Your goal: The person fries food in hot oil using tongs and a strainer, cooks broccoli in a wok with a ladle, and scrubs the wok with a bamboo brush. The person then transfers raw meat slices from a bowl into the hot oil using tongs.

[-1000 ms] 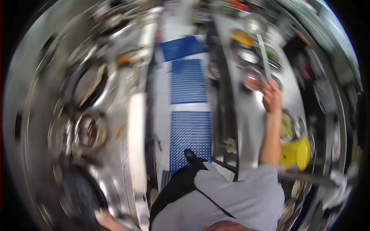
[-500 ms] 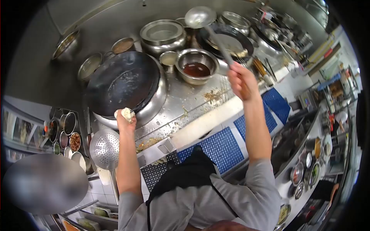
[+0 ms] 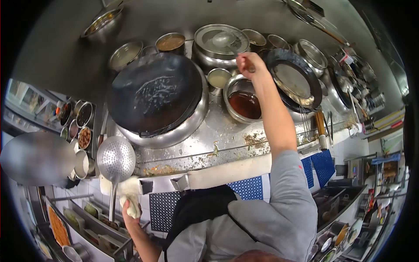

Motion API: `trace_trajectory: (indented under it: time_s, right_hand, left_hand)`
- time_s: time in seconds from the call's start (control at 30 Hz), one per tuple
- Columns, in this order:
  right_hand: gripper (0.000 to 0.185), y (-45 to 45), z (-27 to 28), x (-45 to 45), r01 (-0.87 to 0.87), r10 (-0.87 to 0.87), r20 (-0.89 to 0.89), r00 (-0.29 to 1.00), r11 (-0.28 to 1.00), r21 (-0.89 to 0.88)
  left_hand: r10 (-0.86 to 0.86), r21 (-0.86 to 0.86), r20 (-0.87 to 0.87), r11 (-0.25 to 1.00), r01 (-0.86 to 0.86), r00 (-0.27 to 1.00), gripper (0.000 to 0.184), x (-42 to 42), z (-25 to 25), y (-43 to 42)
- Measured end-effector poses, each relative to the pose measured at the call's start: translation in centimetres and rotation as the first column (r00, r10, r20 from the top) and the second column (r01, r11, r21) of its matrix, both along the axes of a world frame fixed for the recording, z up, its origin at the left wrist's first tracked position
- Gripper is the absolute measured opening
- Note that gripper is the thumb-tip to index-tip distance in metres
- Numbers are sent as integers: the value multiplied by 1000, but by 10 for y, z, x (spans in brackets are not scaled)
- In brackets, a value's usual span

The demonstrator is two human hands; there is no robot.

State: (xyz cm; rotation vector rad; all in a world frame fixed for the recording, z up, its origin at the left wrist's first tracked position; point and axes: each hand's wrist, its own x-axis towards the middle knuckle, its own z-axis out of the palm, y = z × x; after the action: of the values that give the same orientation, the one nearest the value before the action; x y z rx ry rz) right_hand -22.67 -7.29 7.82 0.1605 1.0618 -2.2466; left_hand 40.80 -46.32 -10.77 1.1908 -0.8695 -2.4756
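My right hand point(image 3: 253, 66) is closed round the handle of a ladle point(image 3: 223, 39). The ladle's bowl is over the round-topped metal pot point(image 3: 201, 51) at the back; I cannot tell whether it touches. Below that hand sits a metal bowl point(image 3: 231, 112) of dark red-brown liquid. At the lower left, my left hand point(image 3: 132, 218) grips a crumpled whitish cloth point(image 3: 130, 207). Close to it is the handle of a perforated skimmer point(image 3: 116, 160). The large black wok point(image 3: 157, 94) rests on its steel ring, wet streaks on its surface.
A second wok point(image 3: 291, 81) stands to the right, beside a whisk point(image 3: 304, 124) and a bamboo brush point(image 3: 321, 126). Food scraps lie along the steel counter's front point(image 3: 196, 159). Containers of ingredients point(image 3: 84, 137) are at left. A blurred oval covers part of the left side.
My left hand has left the wok's rim with the cloth and come down toward my body. The ladle has moved left from near the second wok to over the back pot. The view has shifted.
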Motion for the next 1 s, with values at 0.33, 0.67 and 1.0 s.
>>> trace_trajectory:
  time_s: [0.33,0.67,1.0]
  right_hand:
    - [24,-36,45,170,76,-1,135,991,831,-550]
    - [10,-108,-33,287,-184,185,11,983,964,192]
    - [19,-60,-50,278,442,839,-296,456,75,894]
  left_hand:
    - [-189,132,391,980,149,901,23,96,-149,54]
    - [-631,-812,364,146,566,685,28,89,-146,43]
    - [-485,-315,423,714,626,765,59,40,-126,-4]
